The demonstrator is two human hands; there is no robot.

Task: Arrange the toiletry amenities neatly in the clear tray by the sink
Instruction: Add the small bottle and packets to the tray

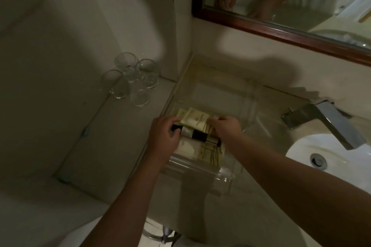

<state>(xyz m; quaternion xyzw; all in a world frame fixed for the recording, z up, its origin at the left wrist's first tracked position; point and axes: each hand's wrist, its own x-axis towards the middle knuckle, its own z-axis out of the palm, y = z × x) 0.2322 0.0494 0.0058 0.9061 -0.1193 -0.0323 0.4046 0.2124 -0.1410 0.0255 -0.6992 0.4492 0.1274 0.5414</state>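
A clear tray (222,94) lies on the counter left of the sink (329,152). Its near half holds several cream paper packets (197,120) and a dark-capped tube or small bottle (197,135) lying crosswise. My left hand (163,136) grips the tube's left end. My right hand (226,128) rests on the packets at the right side, fingers curled on their edges. More packets (208,154) lie nearer me under the tube. The tray's far half shows no items.
Several upturned clear glasses (130,80) stand at the back left on the counter. A chrome faucet (325,122) reaches over the white sink at the right. A wood-framed mirror (281,32) hangs on the wall above, reflecting my hands.
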